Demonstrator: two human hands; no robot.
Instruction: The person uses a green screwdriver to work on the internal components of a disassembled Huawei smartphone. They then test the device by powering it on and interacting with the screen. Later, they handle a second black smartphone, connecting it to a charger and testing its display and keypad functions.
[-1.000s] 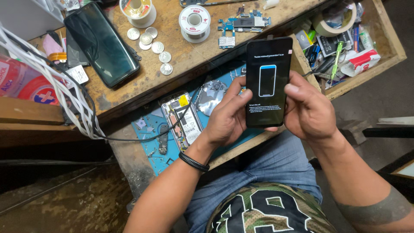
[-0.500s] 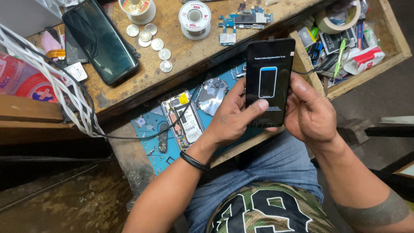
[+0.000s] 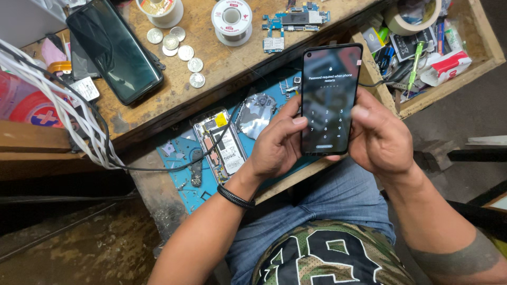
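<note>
Black slab smartphone with lit keypad screen: upright, gripped by left hand and right hand, fingers curled around its edges, above blue work mat.

A phone repair workshop: wooden bench with solder spools, circuit boards, an opened phone (back removed).

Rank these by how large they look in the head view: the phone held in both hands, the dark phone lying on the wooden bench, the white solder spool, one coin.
1-2. Held phone and dark phone on the bench: alike; the held one is nearer, so unsure.
3. White solder spool.
4. Coin.
</note>
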